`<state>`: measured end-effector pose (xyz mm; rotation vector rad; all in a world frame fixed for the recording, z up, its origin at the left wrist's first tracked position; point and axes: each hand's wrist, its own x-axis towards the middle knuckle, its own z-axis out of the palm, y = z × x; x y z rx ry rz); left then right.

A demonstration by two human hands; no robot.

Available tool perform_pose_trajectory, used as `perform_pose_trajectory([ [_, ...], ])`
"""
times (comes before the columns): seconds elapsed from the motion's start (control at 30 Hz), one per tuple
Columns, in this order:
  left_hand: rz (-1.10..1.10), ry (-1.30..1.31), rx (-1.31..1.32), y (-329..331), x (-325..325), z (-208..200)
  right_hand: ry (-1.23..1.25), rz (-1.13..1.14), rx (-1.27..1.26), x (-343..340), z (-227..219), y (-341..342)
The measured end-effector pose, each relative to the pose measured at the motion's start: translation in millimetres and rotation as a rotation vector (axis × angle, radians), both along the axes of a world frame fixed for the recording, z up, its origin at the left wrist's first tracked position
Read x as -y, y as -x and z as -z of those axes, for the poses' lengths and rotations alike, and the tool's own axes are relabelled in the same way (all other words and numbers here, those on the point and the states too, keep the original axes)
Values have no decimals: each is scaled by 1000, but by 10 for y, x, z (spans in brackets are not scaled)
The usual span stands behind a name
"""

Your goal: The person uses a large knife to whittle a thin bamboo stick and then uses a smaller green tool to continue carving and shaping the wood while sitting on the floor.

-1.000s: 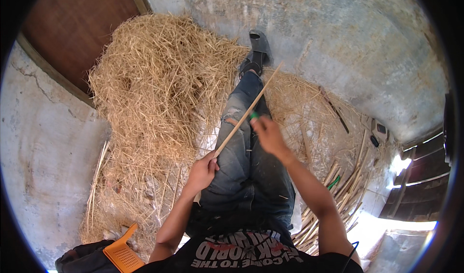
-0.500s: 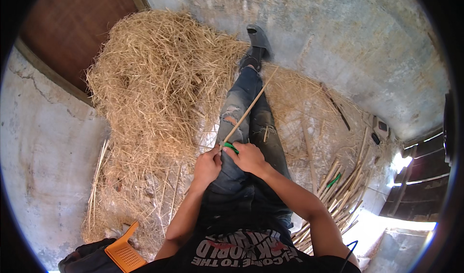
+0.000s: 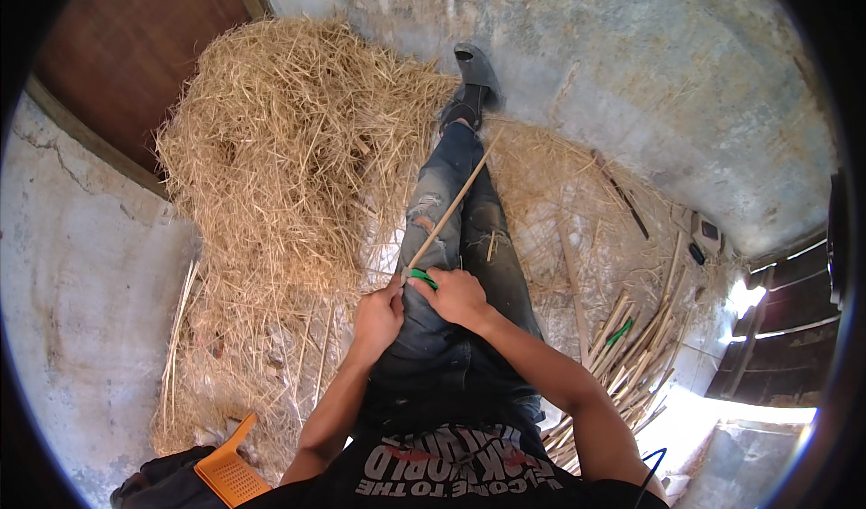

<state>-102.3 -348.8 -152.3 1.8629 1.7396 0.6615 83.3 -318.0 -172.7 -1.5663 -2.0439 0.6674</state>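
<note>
1. a second ago the right hand (image 3: 458, 294) was far up the stick (image 3: 448, 210), out over the knee. now it is back down at the near end, right beside the left hand (image 3: 377, 318).
2. the two hands have come close, almost touching, so it looks like the tool is back at the bottom of the stick for one more stroke.
3. the left hand is closed around the near end of the stick and holds it over the lap.
4. the right hand is closed on a small green tool (image 3: 420, 277), which sits against the stick just above the left hand.
5. the stick is long, thin, straight and pale tan. it slants from the hands up along the jeans (image 3: 451, 238) toward the dark shoe (image 3: 475, 72). its far end hangs over the shin.
6. the stick looks smooth and clean where you can see it. whether thin bits are coming off it is too small to tell.
7. a big pile of straw (image 3: 289, 148) sits on the floor to the left of the legs. more sticks (image 3: 631, 356) lie in a heap near the right edge of the floor. an orange plastic thing (image 3: 230, 473) shows at the bottom left.
</note>
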Motion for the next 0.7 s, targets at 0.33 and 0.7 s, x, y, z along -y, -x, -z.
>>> perform_pose_trajectory([
  [0.33,113,-65,-140,711,748,-302,-95,-23,43,113,-7,108],
  [0.7,-78,19,-228,2006,2232,-756,-142,681,-210,-720,274,-1271],
])
